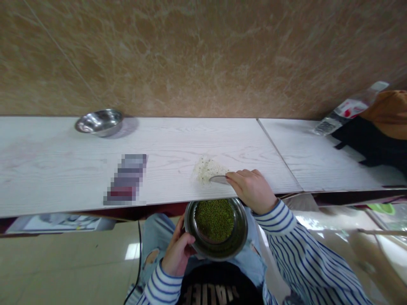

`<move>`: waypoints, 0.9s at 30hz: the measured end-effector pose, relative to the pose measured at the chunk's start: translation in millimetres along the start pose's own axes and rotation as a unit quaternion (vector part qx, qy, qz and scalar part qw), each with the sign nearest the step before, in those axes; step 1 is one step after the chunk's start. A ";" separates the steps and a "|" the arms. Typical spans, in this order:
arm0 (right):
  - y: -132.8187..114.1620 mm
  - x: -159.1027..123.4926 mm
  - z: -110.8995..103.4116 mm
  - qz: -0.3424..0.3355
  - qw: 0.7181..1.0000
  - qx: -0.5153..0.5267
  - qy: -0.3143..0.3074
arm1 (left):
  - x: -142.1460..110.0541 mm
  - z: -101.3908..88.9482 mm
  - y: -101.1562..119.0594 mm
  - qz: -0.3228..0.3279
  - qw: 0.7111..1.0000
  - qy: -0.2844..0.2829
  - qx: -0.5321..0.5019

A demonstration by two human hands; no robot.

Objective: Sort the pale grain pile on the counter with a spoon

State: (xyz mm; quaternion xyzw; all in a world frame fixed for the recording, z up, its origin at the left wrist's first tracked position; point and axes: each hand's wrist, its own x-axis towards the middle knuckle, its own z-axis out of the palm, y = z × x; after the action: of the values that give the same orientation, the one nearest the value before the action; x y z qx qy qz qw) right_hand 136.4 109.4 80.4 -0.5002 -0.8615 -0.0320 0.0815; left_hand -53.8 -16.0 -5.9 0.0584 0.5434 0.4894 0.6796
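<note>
My left hand [182,250] grips the left rim of a steel bowl [241,231], thumb over the edge. Green mung beans [214,220] fill the bottom of the bowl, which is held over my lap just below the table's front edge. My right hand [254,189] is closed around what looks like a metal spoon [218,179], its handle mostly hidden by my fingers. The spoon's tip touches a small spread of white rice-like grains [206,169] with a few green beans among them, lying on the white table.
Along the wall at the back left stands another steel bowl [100,123]. A blurred-out flat object [127,180] lies left of the grains. At the far right, a plastic bottle [348,111] leans on dark and brown cloth [378,131]. The table's front edge [171,202] runs above my knees.
</note>
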 end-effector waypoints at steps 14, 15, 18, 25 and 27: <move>16.6 5.5 -8.0 0.033 0.999 0.021 0.034 | 3.2 5.6 -1.4 -0.005 1.000 -0.005 -0.009; 21.4 2.9 -8.8 0.044 0.998 0.020 0.044 | 3.1 6.3 -1.8 -0.006 1.000 -0.006 -0.007; 36.5 -3.7 -9.9 0.082 0.995 -0.002 0.056 | 2.3 8.2 -3.0 -0.003 1.000 -0.012 -0.002; 48.2 -10.1 -7.8 0.131 0.988 -0.086 -0.001 | 1.1 10.7 -5.0 -0.003 1.000 -0.018 0.004; 45.7 -11.7 -7.8 0.130 0.988 -0.078 -0.009 | 0.9 11.6 -5.1 -0.006 1.000 -0.017 0.005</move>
State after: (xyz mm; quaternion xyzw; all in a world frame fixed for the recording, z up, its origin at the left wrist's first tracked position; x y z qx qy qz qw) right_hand 182.6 121.0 84.9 -0.6129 -0.7848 -0.0832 0.0379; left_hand -41.6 -12.7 -4.9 0.0674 0.5347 0.4814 0.6912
